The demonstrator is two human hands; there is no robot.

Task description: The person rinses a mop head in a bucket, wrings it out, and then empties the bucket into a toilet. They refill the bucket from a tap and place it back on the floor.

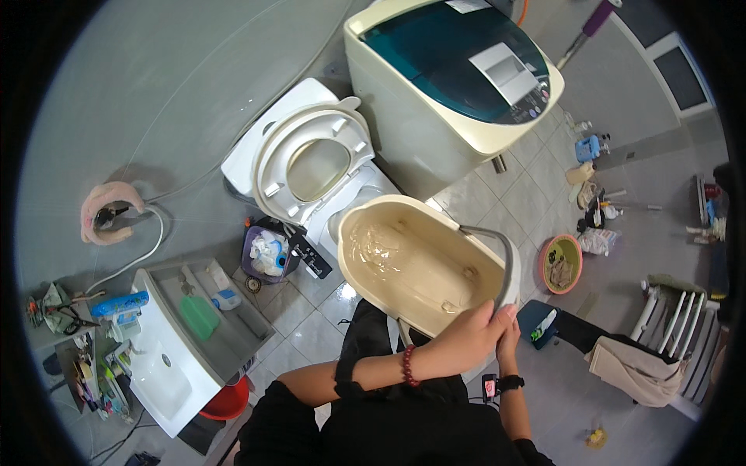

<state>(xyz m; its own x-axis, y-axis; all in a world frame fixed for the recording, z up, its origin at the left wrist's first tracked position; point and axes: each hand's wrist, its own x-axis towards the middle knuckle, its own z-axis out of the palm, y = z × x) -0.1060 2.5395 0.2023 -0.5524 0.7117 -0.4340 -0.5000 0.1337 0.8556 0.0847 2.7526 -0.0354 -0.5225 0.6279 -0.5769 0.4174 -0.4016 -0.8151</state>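
Note:
A beige plastic mop bucket (428, 274) is in front of me, its narrow end over the front of the white toilet bowl (361, 198). Water (382, 250) collects at that end, so the bucket looks tilted towards the toilet. My left hand (475, 335), above a red bead bracelet, grips the near end by the rim and the grey handle (508, 262). Close beside it, my right hand (508, 343) holds the same end; its fingers are partly hidden. The toilet's seat and lid (317, 157) are raised. Whether water is running out cannot be seen.
A washing machine (408, 116) stands beyond the toilet. Left are a purple waste bin (247, 265), a white washbasin (166, 390) and a red basin (227, 402). On the right lie an orange-rimmed basin (543, 271) and several bottles (587, 149). A folding chair (641, 373) stands farther right.

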